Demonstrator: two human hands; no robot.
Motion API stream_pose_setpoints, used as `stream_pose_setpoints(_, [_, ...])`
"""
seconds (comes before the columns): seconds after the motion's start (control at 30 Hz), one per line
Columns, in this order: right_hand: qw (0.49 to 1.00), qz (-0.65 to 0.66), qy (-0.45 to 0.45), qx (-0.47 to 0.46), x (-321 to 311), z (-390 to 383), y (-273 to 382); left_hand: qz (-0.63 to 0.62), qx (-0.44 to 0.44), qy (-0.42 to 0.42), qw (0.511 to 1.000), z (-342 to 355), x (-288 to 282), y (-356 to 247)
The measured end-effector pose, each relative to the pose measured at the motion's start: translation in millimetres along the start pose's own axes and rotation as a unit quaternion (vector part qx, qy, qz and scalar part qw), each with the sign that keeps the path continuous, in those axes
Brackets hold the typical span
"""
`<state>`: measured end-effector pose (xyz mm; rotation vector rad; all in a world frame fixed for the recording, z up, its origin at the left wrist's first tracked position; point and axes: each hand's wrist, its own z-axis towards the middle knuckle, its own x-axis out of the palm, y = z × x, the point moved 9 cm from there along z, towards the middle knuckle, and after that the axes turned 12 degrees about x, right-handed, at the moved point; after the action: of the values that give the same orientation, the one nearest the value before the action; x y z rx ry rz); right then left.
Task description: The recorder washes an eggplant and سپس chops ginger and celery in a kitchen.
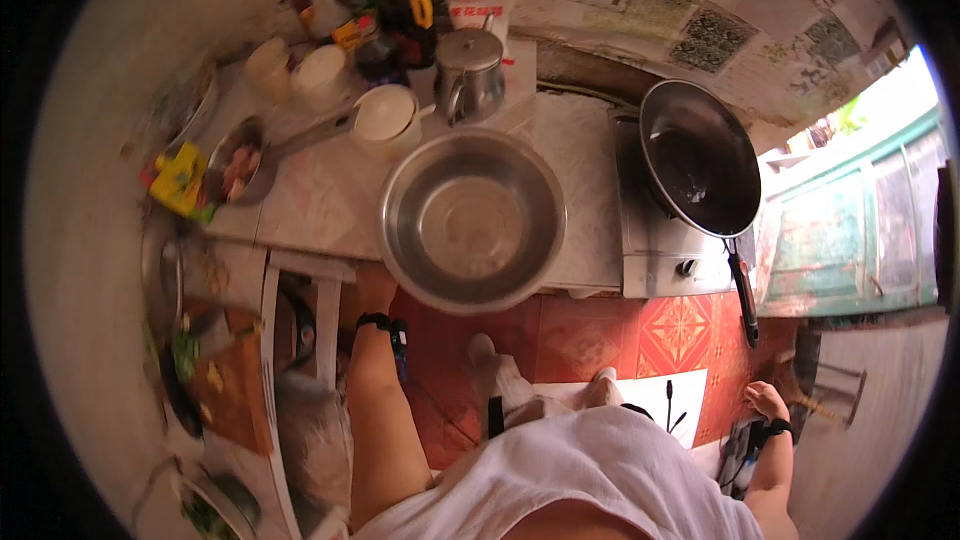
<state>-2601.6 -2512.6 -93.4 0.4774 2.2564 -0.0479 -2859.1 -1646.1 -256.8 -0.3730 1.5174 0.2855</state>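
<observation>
A large empty steel bowl (470,220) sits at the front edge of the pale counter (320,205), part of it hanging over the edge. My left hand (374,290) reaches up under the bowl's near-left rim and grips it; the fingers are hidden by the bowl. A dark band is on that wrist. My right hand (765,400) hangs low at my right side above the floor, loosely curled, holding nothing, with a dark band on its wrist.
A black wok (700,155) rests on a metal gas stove (655,250) to the right. Behind the bowl stand a steel kettle (468,75), a white cup (385,118) and several bottles (405,10). A small bowl of meat pieces (240,165) and a wooden cutting board (230,380) lie left.
</observation>
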Motion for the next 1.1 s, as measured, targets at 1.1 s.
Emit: stream_pose_setpoints(1.1, [0.983,-0.019,-0.034,0.181,71,-143,-2,-0.099,0.055,-0.011,0.994,12,-13,-4])
